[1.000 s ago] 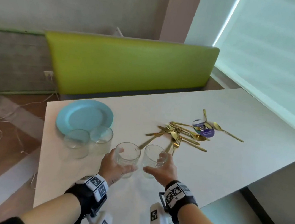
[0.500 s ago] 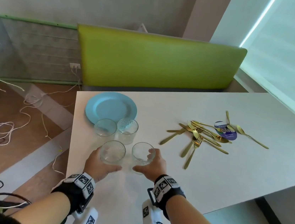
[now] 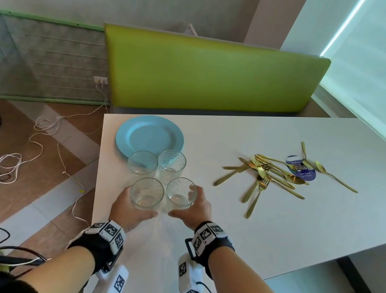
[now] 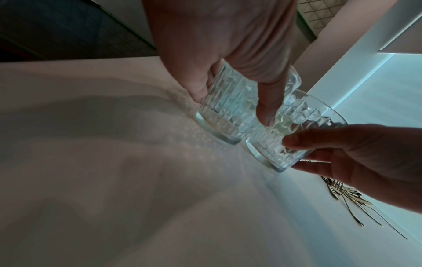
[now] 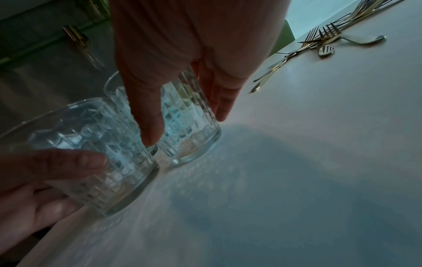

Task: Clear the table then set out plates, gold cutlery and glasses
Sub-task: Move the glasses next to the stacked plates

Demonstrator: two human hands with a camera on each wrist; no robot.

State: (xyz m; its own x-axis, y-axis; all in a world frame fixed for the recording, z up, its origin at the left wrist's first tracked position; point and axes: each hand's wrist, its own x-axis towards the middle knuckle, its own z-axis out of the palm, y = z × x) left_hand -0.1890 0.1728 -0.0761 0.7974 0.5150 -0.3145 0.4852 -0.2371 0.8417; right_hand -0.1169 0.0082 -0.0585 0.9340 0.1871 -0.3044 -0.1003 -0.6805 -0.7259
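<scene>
Both hands hold clear patterned tumblers side by side near the front left of the white table. My left hand grips the left glass, thumb in front and fingers behind. The right glass is held the same way by my right hand. The two bases sit at the tabletop, almost touching. Two more glasses stand just behind, in front of a stack of blue plates. Gold cutlery lies in a loose pile to the right.
A round blue card lies under part of the cutlery. A green bench back runs behind the table. White cables trail over the floor on the left, close to the table's left edge.
Both hands have carried their glasses leftward, from beside the cutlery to directly in front of the two standing glasses. My head has turned, shifting the view.
</scene>
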